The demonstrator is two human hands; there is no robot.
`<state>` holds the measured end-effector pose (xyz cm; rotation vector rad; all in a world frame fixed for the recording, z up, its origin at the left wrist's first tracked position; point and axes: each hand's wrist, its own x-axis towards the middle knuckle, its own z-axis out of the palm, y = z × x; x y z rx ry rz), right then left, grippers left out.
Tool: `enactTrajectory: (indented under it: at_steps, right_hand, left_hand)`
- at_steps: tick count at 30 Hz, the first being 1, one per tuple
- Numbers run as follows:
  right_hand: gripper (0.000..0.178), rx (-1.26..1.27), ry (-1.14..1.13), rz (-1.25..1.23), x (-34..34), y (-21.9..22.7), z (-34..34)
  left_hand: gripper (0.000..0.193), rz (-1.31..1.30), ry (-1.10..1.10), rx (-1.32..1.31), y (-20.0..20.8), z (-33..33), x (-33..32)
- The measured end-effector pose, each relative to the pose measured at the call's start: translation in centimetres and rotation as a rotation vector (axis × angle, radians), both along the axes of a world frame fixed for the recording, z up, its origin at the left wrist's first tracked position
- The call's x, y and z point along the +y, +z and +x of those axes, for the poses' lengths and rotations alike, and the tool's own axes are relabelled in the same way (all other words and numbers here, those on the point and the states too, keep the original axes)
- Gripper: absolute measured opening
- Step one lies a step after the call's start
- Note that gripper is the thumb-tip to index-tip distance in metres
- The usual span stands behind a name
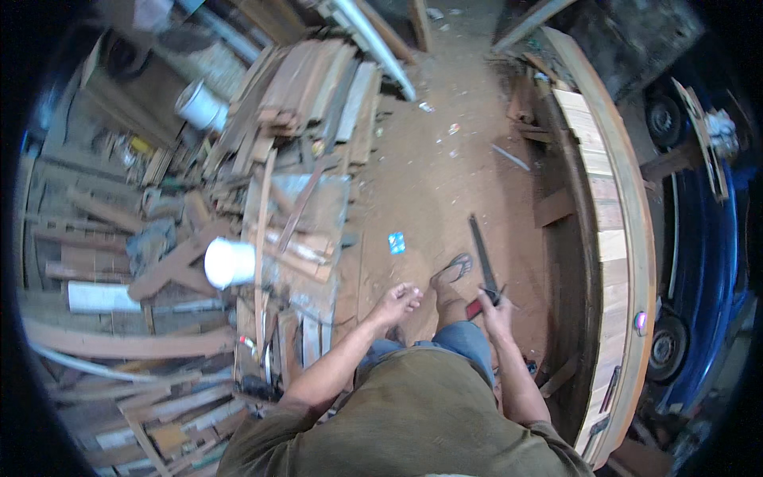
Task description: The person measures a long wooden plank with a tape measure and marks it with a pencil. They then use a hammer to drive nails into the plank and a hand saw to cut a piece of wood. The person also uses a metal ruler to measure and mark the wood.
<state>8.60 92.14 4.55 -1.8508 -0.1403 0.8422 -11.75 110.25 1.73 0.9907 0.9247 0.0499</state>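
Observation:
My right hand point(497, 316) grips a long, narrow, dark straight-bladed tool point(482, 253) near its lower end. Its blade points ahead over the floor, and a red part point(474, 308) shows beside my fingers. The view is too blurred to tell the tool's exact kind. In front of my body my left hand point(396, 305) hangs with its fingers curled in, and nothing shows in it. Below the hands, my foot in a dark flip-flop point(457, 269) stands on the brown floor point(429, 179).
Stacked boards point(314, 87) and scrap wood line the left side, with a white bucket point(230, 263) among them. Along the right runs a long wooden workbench point(602, 199) with small tools point(608, 389) at its near end. A blue vehicle point(699, 262) stands beyond. A blue packet point(396, 242) lies ahead.

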Motion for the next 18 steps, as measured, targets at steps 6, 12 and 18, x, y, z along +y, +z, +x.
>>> enactTrajectory:
  at_steps: [6, 12, 18]
  right_hand:
    - [0.032, 0.094, 0.104, 0.195, 6.5, 2.9, 11.5]
    - [0.036, 0.078, -0.034, 0.286, 6.9, 7.9, 24.7]
    - [0.035, 0.096, -0.439, 0.277, -0.3, 7.6, 33.6]
  left_hand:
    - [0.071, 0.338, -0.362, -0.081, 3.4, 17.1, 1.6]
    - [0.051, 0.599, -0.774, -0.13, 6.9, 32.6, 7.0]
    - [0.042, 0.524, -0.797, -0.015, 7.4, 45.9, 9.4]
